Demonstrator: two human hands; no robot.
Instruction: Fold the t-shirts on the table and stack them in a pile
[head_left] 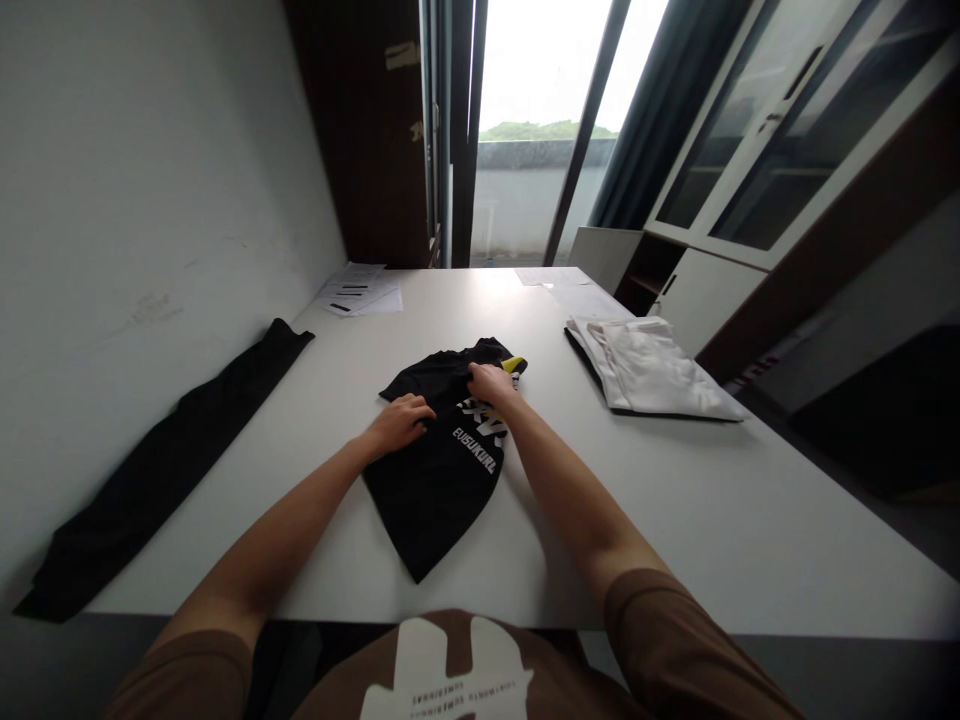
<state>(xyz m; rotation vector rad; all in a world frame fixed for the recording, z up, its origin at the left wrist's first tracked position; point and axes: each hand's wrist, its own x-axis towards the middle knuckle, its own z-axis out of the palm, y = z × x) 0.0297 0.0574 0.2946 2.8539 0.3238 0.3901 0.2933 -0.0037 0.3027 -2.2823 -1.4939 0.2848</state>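
A black T-shirt (427, 490) with white lettering and a yellow patch lies partly folded on the white table, its lower end narrowing to a point towards me. My left hand (403, 422) is at the shirt's left side, fingers curled down onto the cloth. Farther up and to the right, my right hand (489, 384) grips the fabric beside the yellow patch, just above the large white print. Both sets of fingertips are partly hidden by the hands and the cloth.
Along the left wall lies a long black garment (180, 450). On the right rests a stack of folded white clothes (652, 365) with a dark layer underneath. Papers (364, 290) lie at the far left of the table (675, 520). Cabinets (720, 270) stand beyond its right side.
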